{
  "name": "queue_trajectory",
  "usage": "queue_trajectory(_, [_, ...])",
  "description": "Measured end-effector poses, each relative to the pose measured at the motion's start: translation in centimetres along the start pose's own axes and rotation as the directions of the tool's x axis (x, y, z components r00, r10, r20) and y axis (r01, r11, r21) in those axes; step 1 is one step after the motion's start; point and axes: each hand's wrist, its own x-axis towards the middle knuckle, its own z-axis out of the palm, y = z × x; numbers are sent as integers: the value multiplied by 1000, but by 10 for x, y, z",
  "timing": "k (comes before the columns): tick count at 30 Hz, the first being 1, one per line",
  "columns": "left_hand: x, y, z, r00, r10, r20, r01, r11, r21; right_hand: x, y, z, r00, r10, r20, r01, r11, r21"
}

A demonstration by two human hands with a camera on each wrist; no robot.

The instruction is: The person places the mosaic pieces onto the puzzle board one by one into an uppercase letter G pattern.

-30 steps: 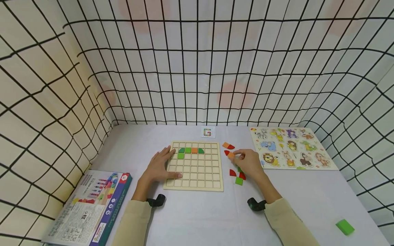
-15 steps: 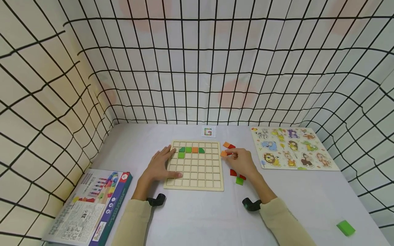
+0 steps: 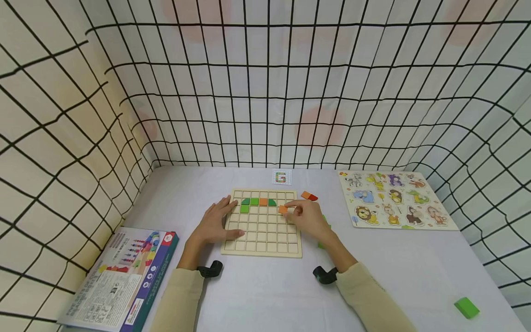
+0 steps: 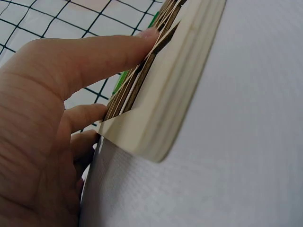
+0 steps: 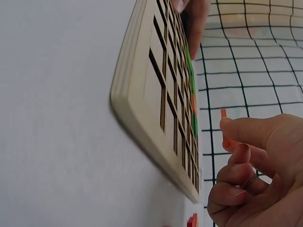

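Right hand pinching an orange tile beside the wooden grid board

The right hand fills the lower right, its fingers curled, the grip holding a thin orange tile edge-on just beside the grid board and clear of it. The board lies flat on the pale table, its cells mostly bare, with green pieces and an orange one in a far row. Another fingertip rests on the board's far edge. A red piece shows near the bottom.

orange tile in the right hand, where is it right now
In the head view the orange tile is pinched by the right hand over the wooden grid board, on its right side, just below the row of green and orange pieces.
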Motion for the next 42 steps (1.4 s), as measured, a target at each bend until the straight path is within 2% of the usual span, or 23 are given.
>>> queue_trajectory(7, [-2, 1, -1, 1000, 1, -2, -1, 999, -36, 5, -16, 22, 999, -7, 52, 7, 1000, 8])
queue_trajectory(15, [-1, -2, 1, 1000, -12, -11, 11, 998, -54, 10, -27, 46, 992, -60, 108, 57, 998, 36])
queue_trajectory(20, [-1, -4, 1, 1000, -15, -7, 14, 998, -63, 14, -33, 58, 988, -65, 138, 63, 998, 20])
queue_trajectory(30, [-2, -4, 1, 1000, -9, -9, 8, 998, -60, 22, -44, 76, 985, -70, 160, 70, 998, 9])
queue_trajectory(37, [-1, -3, -2, 1000, 1, -10, -2, 998, -63, 26, -53, 84, 984, -60, 166, 72, 995, -64])
queue_trajectory(42, [-1, 0, -4, 1000, 5, -13, -6, 997, -77, 29, -55, 86, 984, -59, 171, 74, 994, -80])
